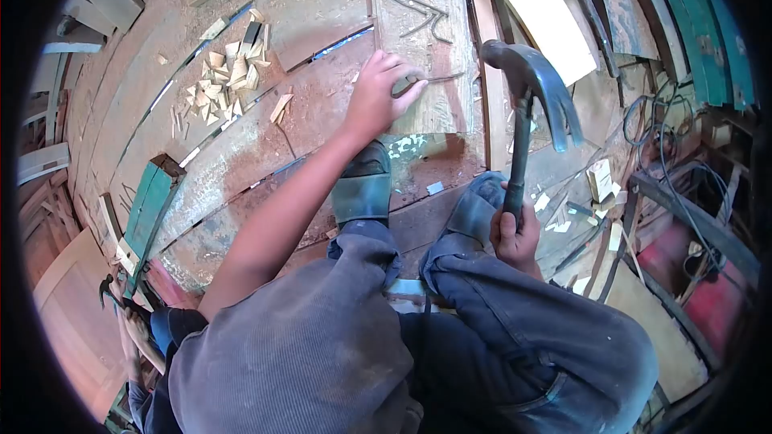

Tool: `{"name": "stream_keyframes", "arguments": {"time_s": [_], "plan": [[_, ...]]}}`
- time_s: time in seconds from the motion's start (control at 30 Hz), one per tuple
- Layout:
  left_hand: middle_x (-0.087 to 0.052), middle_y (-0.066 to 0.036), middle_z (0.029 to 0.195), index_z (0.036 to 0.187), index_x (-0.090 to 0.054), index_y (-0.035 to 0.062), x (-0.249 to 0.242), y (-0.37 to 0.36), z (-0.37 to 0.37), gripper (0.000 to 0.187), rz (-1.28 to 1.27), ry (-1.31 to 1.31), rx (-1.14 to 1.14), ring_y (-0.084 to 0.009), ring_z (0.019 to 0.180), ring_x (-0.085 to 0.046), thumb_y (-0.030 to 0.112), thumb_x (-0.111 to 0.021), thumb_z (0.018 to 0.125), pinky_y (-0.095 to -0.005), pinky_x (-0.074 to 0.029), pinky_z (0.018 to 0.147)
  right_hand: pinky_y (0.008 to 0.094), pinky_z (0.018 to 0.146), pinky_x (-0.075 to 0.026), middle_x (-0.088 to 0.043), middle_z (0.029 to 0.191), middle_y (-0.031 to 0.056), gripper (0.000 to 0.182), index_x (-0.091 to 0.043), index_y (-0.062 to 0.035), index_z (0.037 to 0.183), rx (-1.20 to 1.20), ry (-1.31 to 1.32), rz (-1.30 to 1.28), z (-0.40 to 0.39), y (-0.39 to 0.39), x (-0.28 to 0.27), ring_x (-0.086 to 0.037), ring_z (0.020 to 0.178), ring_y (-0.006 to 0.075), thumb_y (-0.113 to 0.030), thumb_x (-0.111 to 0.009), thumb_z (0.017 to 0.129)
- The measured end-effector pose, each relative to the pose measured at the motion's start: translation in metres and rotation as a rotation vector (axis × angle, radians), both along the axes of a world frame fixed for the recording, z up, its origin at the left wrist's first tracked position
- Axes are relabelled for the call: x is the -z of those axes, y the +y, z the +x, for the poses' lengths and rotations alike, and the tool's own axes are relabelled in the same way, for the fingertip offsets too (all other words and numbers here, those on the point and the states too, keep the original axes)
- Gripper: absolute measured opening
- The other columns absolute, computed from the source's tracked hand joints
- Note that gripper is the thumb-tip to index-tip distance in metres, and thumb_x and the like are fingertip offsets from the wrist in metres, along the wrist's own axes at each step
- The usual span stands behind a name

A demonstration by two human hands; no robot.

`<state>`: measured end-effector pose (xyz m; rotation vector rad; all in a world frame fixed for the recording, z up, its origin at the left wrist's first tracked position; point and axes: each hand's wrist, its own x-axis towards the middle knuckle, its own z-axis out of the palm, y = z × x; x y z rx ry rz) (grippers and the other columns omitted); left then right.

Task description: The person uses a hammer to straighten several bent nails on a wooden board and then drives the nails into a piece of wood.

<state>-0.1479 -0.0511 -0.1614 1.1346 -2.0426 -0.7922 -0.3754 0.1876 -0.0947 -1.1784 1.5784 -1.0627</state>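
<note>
Gripping one hammer (527, 88), several nails (422, 8)

- The person is wearing loose, faded blue-grey trousers (338, 337), creased at the knees.
- Dark slip-on sandals (363, 185) are covering both feet.
- Both forearms are showing bare, sleeveless.

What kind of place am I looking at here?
Probably a carpentry or boat-building yard: curved wooden planks, a pile of wood chips, loose nails, and a claw hammer in the right hand.
</note>
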Motion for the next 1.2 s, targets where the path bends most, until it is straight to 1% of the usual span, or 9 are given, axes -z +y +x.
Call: {"name": "stream_keyframes", "arguments": {"time_s": [0.07,0.17,0.37,0.5,0.73,0.83,0.93,1.13,1.2], "plan": [[-0.069,-0.008,0.093,0.093,-0.074,0.0063,0.000,-0.001,0.000,0.015,-0.022,-0.012,0.002,-0.0266,0.088,-0.058,0.015,-0.080,0.082,-0.0369,-0.048,0.080,0.0291,0.062,-0.043,-0.058,0.075,0.0051,0.048,-0.048,0.0024,0.140,-0.028,0.036,0.089,-0.005,0.005,0.008,-0.054,0.064,0.0118,-0.029,-0.055,0.105],[-0.068,-0.008,0.093,0.094,-0.074,0.0060,0.002,-0.001,0.000,0.015,-0.048,-0.019,0.008,-0.0272,0.087,-0.058,0.015,-0.080,0.082,-0.0373,-0.049,0.080,0.0356,0.075,-0.052,-0.068,0.088,0.0153,0.046,-0.051,0.0004,0.141,-0.029,0.053,0.273,0.004,-0.005,0.003,-0.066,0.080,0.0186,-0.026,-0.057,0.103],[-0.068,-0.009,0.092,0.092,-0.073,0.0059,-0.002,-0.001,0.000,0.015,-0.081,-0.037,0.021,-0.0279,0.087,-0.058,0.014,-0.079,0.082,-0.0385,-0.049,0.080,0.0323,0.069,-0.050,-0.059,0.076,0.0091,0.046,-0.049,-0.0003,0.142,0.028,0.005,0.234,0.003,0.009,0.002,-0.060,0.071,0.0160,-0.025,-0.056,0.104],[-0.067,-0.008,0.092,0.091,-0.072,0.0055,0.001,-0.002,-0.002,0.014,-0.119,-0.058,0.000,-0.0280,0.087,-0.058,0.014,-0.079,0.082,-0.0386,-0.049,0.080,0.0328,0.068,-0.050,-0.060,0.077,0.0102,0.046,-0.049,-0.0015,0.142,-0.028,0.053,0.148,-0.002,0.007,0.005,-0.060,0.070,0.0170,-0.024,-0.056,0.103],[-0.066,-0.006,0.091,0.090,-0.071,0.0089,0.005,0.001,-0.004,0.012,-0.129,-0.046,-0.019,-0.0269,0.089,-0.058,0.016,-0.077,0.082,-0.0403,-0.048,0.083,0.0395,0.071,-0.051,-0.061,0.081,0.0161,0.041,-0.051,-0.0030,0.138,0.009,-0.018,0.501,0.011,-0.013,-0.004,-0.064,0.074,0.0262,-0.023,-0.058,0.103],[-0.068,-0.007,0.092,0.090,-0.072,0.0073,0.004,0.001,-0.004,0.013,-0.125,-0.041,-0.010,-0.0268,0.087,-0.058,0.016,-0.078,0.083,-0.0385,-0.048,0.083,0.0416,0.069,-0.051,-0.061,0.078,0.0171,0.040,-0.052,-0.0041,0.137,-0.129,0.302,0.314,0.011,-0.025,-0.005,-0.065,0.073,0.0332,-0.021,-0.059,0.101],[-0.069,-0.007,0.093,0.090,-0.072,0.0068,0.002,0.000,-0.004,0.012,-0.119,-0.037,-0.005,-0.0263,0.087,-0.057,0.015,-0.078,0.083,-0.0376,-0.047,0.083,0.0434,0.074,-0.052,-0.064,0.087,0.0215,0.045,-0.047,-0.0049,0.141,-0.123,0.189,0.560,0.008,-0.038,-0.009,-0.067,0.080,0.0406,-0.019,-0.059,0.100],[-0.069,-0.007,0.093,0.090,-0.073,0.0070,0.002,0.001,-0.005,0.011,-0.097,-0.028,-0.021,-0.0256,0.086,-0.057,0.014,-0.078,0.083,-0.0372,-0.047,0.082,0.0464,0.093,-0.050,-0.063,0.119,0.0292,0.061,-0.030,-0.0077,0.157,-0.163,0.211,0.397,0.016,-0.053,-0.026,-0.065,0.107,0.0455,-0.015,-0.054,0.102],[-0.068,-0.006,0.091,0.089,-0.072,0.0078,0.004,0.001,-0.005,0.011,-0.098,-0.008,-0.024,-0.0259,0.086,-0.057,0.015,-0.078,0.083,-0.0377,-0.047,0.082,0.0458,0.097,-0.049,-0.059,0.130,0.0288,0.062,-0.027,-0.0074,0.159,-0.182,0.327,0.204,0.016,-0.051,-0.016,-0.062,0.115,0.0451,-0.013,-0.053,0.103]]}}
